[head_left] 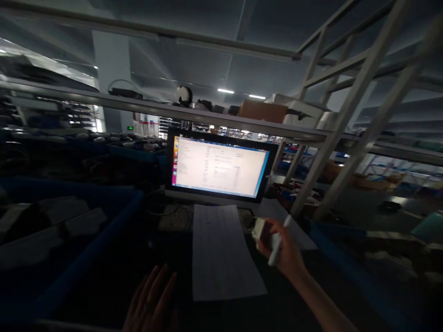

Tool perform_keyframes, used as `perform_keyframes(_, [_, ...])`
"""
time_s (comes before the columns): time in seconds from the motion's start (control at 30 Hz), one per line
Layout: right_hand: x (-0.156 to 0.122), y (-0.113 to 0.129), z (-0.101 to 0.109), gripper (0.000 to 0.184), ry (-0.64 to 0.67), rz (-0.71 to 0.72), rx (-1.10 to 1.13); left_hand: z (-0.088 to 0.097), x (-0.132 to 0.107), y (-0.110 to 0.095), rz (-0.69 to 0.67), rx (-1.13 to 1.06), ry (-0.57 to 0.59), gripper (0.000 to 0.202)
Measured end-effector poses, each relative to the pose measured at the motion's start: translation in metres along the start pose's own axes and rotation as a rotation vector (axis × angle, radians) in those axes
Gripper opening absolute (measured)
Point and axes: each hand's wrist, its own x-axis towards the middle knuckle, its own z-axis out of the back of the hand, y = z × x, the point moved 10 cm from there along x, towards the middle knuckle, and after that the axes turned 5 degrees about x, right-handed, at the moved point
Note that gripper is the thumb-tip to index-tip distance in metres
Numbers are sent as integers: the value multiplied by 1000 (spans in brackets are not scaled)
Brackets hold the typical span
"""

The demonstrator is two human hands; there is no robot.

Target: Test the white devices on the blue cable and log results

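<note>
My right hand (pixel 284 251) is closed around a small pale block-like thing (pixel 259 229) whose kind I cannot make out. A white pen (pixel 276 249) also sits in that hand, slanting across the fingers. Both are right of a printed paper sheet (pixel 221 253) that lies on the dark table below the monitor. At the lower left, my left hand (pixel 150 299) rests with its fingers stretched out, nothing in it. It is left of the sheet and apart from it.
A lit monitor (pixel 221 168) stands behind the sheet, with a second sheet (pixel 294 226) to its lower right. Blue bins (pixel 104 244) with pale contents flank the table. A shelf (pixel 207 116) carrying boxes crosses above, and metal posts (pixel 346 115) rise at right.
</note>
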Motion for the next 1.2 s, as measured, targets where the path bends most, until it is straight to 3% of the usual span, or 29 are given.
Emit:
perform_keyframes(0.1, [-3, 91, -100, 25, 313, 81, 257, 7, 0, 3, 42, -8, -53, 54])
perform_keyframes(0.17, [-6, 138, -152, 23, 450, 113, 326, 12, -1, 9, 109, -79, -96, 48])
perform_keyframes(0.27, [-10, 177, -204, 25, 562, 134, 324, 17, -6, 26, 228, -177, -127, 41])
perform_keyframes(0.33, [-12, 184, -219, 28, 584, 129, 318, 17, -7, 38, 277, -197, -109, 38])
perform_keyframes(0.4, [-12, 181, -217, 29, 565, 125, 336, 17, -5, 47, 282, -195, -82, 36])
perform_keyframes(0.47, [-11, 165, -200, 28, 495, 91, 371, 14, 1, 53, 251, -194, -41, 35])
perform_keyframes(0.63, [-16, 90, -143, 20, 247, -169, 373, 1, 26, 43, 70, -222, 33, 37])
perform_keyframes(0.8, [-42, 29, -110, 32, 139, -429, 342, -13, 48, 36, -34, -283, 28, 39])
perform_keyframes(1.03, [-52, -29, -69, 38, -44, -553, 256, -40, 51, 35, -99, -382, 119, 36])
perform_keyframes(1.2, [-68, -69, -50, 43, -199, -616, 216, -42, 49, 38, -93, -409, 72, 32])
